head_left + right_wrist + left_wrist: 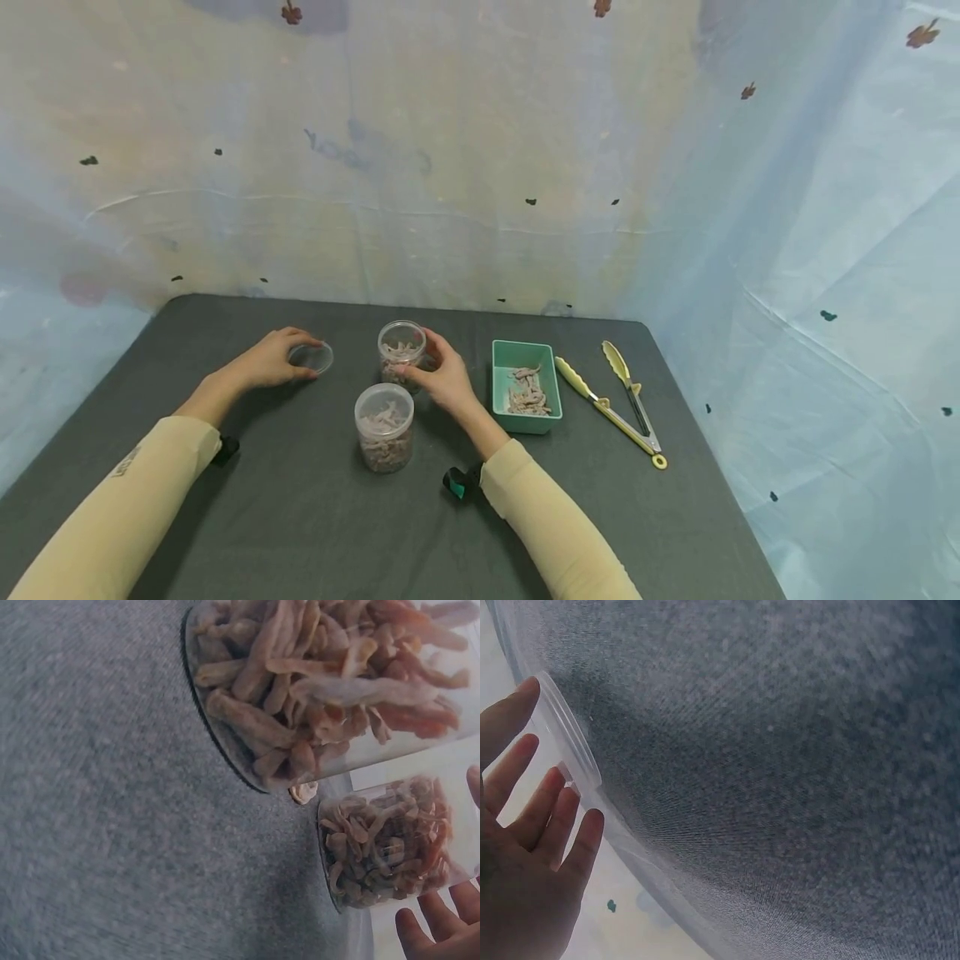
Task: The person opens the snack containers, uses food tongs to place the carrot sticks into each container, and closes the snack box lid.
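My left hand (270, 358) pinches a round clear plastic lid (321, 360) by its edge, tilted just above the dark table; the left wrist view shows this lid (574, 739) between thumb and fingers. My right hand (448, 379) grips the farther clear jar (397, 367), thumb on the near side and fingers round the right. This jar stands upright, uncovered, holding pale brown strips. Nearer me stands a second clear jar (386, 454) of similar strips, its top apparently covered by a translucent lid. The right wrist view shows the near jar (300, 697) large, with the gripped jar (386, 844) behind.
Right of the jars sits a green rectangular tray (523, 423) with some strips inside. Beside it, yellow-and-metal tongs (618, 421) lie spread apart. A patterned plastic sheet (450, 167) hangs behind the table's (315, 517) far edge and along its right side.
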Demonstrator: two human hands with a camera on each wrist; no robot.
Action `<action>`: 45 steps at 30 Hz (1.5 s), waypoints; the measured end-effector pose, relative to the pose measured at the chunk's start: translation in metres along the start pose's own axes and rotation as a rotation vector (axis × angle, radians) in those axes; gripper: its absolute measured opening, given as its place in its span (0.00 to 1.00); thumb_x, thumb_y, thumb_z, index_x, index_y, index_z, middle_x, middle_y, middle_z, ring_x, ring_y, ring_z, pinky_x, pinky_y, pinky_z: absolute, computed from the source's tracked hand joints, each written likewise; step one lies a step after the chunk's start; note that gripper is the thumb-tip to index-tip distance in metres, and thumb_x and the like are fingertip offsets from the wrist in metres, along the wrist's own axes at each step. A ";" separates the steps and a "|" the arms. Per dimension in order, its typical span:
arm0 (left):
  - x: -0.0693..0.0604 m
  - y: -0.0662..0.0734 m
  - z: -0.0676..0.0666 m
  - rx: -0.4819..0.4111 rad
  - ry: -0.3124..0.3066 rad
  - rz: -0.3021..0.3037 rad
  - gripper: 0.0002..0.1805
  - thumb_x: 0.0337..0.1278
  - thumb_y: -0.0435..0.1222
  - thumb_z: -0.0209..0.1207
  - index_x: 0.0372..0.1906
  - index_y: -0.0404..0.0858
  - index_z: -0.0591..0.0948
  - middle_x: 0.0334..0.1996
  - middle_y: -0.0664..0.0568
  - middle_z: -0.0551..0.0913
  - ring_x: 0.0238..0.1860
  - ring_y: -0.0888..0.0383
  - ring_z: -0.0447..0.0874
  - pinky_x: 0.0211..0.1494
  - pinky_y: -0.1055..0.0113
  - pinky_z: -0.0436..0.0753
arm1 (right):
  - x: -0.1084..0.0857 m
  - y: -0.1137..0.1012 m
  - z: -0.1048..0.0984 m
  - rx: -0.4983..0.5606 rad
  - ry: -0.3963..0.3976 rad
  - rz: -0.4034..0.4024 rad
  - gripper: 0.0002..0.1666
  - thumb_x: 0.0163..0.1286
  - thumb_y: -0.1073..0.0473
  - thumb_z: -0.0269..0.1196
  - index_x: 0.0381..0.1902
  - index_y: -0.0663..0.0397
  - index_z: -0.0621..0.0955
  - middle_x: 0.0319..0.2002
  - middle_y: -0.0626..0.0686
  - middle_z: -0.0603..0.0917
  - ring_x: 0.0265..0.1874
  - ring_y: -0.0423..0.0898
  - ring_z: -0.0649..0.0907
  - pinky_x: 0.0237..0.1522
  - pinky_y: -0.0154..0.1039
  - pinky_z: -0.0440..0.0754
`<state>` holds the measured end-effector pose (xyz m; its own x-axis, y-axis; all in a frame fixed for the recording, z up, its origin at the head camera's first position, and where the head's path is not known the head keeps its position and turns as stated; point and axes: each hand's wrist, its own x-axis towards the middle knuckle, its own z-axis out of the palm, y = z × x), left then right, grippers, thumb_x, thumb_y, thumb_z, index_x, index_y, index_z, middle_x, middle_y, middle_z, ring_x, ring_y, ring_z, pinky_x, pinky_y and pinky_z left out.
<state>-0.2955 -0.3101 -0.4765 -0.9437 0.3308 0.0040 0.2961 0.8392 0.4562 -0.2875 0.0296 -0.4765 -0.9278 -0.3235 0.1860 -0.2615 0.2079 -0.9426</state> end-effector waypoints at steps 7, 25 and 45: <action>-0.001 0.000 0.000 0.006 -0.002 -0.012 0.30 0.63 0.42 0.72 0.66 0.33 0.80 0.69 0.24 0.67 0.70 0.21 0.58 0.67 0.24 0.60 | 0.001 0.003 0.001 -0.001 -0.004 -0.003 0.45 0.67 0.59 0.75 0.78 0.56 0.69 0.71 0.61 0.76 0.70 0.55 0.76 0.70 0.49 0.74; 0.014 0.081 -0.018 -0.230 0.297 0.213 0.26 0.67 0.38 0.69 0.68 0.38 0.79 0.70 0.36 0.70 0.67 0.35 0.68 0.60 0.36 0.72 | 0.001 0.013 0.000 0.073 0.001 -0.008 0.43 0.66 0.63 0.75 0.76 0.55 0.71 0.69 0.60 0.77 0.68 0.56 0.78 0.68 0.48 0.77; 0.039 0.129 0.003 -0.240 0.239 0.367 0.26 0.60 0.37 0.74 0.62 0.36 0.83 0.65 0.37 0.71 0.67 0.36 0.65 0.64 0.34 0.69 | -0.003 0.004 -0.005 0.044 -0.047 -0.038 0.42 0.69 0.62 0.73 0.77 0.58 0.69 0.69 0.59 0.77 0.69 0.54 0.76 0.69 0.45 0.75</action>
<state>-0.2937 -0.1873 -0.4199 -0.7990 0.4542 0.3941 0.5997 0.5537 0.5778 -0.2868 0.0360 -0.4792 -0.9035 -0.3740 0.2093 -0.2832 0.1544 -0.9466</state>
